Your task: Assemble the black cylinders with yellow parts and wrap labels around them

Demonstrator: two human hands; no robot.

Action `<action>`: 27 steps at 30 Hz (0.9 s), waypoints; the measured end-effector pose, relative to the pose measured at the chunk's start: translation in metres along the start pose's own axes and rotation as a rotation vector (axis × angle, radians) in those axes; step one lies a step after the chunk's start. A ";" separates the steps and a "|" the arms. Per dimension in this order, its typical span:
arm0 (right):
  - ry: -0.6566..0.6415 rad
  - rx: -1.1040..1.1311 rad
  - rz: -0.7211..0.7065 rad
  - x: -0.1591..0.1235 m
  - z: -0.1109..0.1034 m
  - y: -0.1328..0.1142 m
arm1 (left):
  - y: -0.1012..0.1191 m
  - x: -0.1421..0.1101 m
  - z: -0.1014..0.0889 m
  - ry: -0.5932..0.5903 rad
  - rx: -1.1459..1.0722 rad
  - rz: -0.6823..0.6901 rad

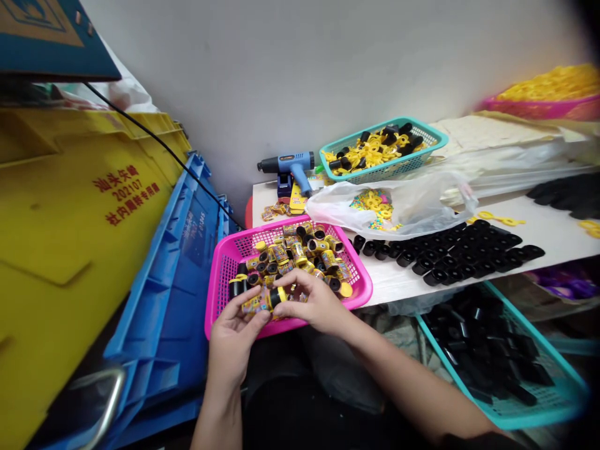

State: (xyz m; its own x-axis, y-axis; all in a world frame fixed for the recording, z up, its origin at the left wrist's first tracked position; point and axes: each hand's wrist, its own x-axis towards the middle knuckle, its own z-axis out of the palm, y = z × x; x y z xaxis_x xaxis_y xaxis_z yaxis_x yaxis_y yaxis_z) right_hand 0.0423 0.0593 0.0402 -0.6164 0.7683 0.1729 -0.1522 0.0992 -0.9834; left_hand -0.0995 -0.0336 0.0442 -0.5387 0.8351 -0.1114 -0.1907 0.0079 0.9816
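Observation:
Both hands meet over the near edge of a pink plastic basket [363, 290] filled with small black cylinders in printed yellow wrappers. Between them is one such small cylinder [276, 296], its black part and yellow end band showing at the right and a printed yellow wrapper at the left. My left hand [237, 328] is closed around the wrapped end. With bent fingers, my right hand [316, 303] pinches the yellow-banded end. Part of the cylinder is hidden behind the fingers.
Rows of black cylinders [450, 253] stand on the white table beside a plastic bag [422, 203]. Behind are a blue heat gun [293, 165] and a teal basket [384, 169] of yellow and black parts. Blue [173, 306] and yellow crates [70, 250] flank the left.

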 end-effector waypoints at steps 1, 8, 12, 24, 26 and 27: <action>-0.011 0.029 -0.014 -0.001 0.002 0.004 | 0.000 -0.001 -0.001 -0.030 0.010 0.004; -0.174 0.655 0.230 -0.009 0.014 0.012 | 0.001 -0.006 0.005 -0.096 0.003 -0.002; -0.139 0.842 0.308 -0.012 0.030 0.011 | 0.001 -0.008 0.009 -0.059 -0.009 0.007; -0.034 -0.428 0.013 0.015 -0.016 0.007 | 0.014 0.050 0.020 0.012 0.297 0.315; -0.301 -0.760 0.026 0.016 -0.016 0.004 | 0.014 0.068 0.021 0.011 0.447 0.322; -0.440 -0.870 0.043 0.015 -0.013 0.002 | 0.013 0.074 0.019 0.013 0.493 0.322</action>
State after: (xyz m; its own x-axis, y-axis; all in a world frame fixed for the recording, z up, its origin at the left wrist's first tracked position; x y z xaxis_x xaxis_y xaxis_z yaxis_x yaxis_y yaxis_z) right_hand 0.0430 0.0794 0.0396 -0.8683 0.4949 -0.0318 0.3915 0.6446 -0.6567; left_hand -0.1260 0.0390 0.0519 -0.5167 0.8312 0.2053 0.3861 0.0122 0.9224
